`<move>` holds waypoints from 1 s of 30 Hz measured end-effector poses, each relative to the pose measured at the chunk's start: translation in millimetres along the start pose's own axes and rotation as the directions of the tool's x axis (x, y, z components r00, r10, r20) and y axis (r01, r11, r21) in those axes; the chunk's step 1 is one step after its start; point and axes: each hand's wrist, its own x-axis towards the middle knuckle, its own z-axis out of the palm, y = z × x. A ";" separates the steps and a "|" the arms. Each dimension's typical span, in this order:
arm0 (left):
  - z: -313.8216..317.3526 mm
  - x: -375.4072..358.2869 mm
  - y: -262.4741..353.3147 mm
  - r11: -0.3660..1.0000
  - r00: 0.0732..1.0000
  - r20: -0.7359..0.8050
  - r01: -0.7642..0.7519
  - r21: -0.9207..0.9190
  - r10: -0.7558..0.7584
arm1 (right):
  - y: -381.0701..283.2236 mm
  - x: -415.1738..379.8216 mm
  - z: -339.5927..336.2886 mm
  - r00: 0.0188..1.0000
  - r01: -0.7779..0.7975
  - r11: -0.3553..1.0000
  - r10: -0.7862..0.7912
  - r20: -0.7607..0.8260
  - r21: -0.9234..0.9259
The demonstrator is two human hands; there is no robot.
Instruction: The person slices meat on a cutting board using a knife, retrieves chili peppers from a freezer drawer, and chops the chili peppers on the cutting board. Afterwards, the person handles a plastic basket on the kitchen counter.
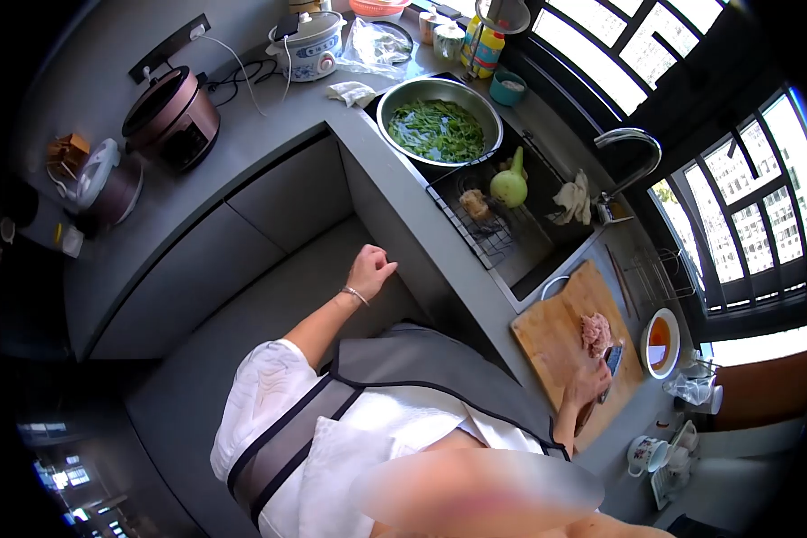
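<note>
My right hand [587, 384] grips a knife [613, 360] over the wooden cutting board [547, 339]. The dark blade points away from me, and part of the handle is covered by the fingers. Right beside the blade lies a lump of pink minced meat [595, 334] on the board. My left hand [370, 272] hangs in the air in front of the counter's side, away from the board. Its fingers are loosely curled in, and nothing shows in them.
Left of the board is the sink [533, 242], with a rack, a green gourd [509, 186] and a cloth [574, 197]. A metal basin [394, 148] of leafy greens stands beyond. A bowl of reddish sauce [660, 342] sits right of the board. Cookers [172, 125] line the far counter.
</note>
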 end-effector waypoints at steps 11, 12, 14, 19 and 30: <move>-62.0 -3.7 -52.6 0.991 0.976 -0.212 0.066 0.115 -0.041 | -195.9 4.1 53.6 0.880 0.136 0.908 -0.294 0.374 0.395; -80.2 -10.1 -49.9 0.973 0.964 -0.264 0.030 0.228 0.032 | -221.1 13.3 69.4 0.787 0.150 0.894 -0.366 0.497 0.422; -81.6 -39.8 -48.0 0.976 0.924 -0.375 0.143 0.166 -0.072 | -246.9 -5.8 83.9 0.760 0.080 0.753 -0.470 0.448 0.654; -101.7 -122.0 -89.8 0.869 0.862 -0.116 0.495 -0.022 -0.494 | -358.0 -32.1 83.6 0.353 0.042 0.634 -0.732 0.582 0.772; -82.9 -218.1 -324.7 0.800 0.684 -0.431 0.569 -0.189 -0.588 | -525.9 -232.9 320.7 -0.339 0.445 -0.039 -0.932 0.128 0.894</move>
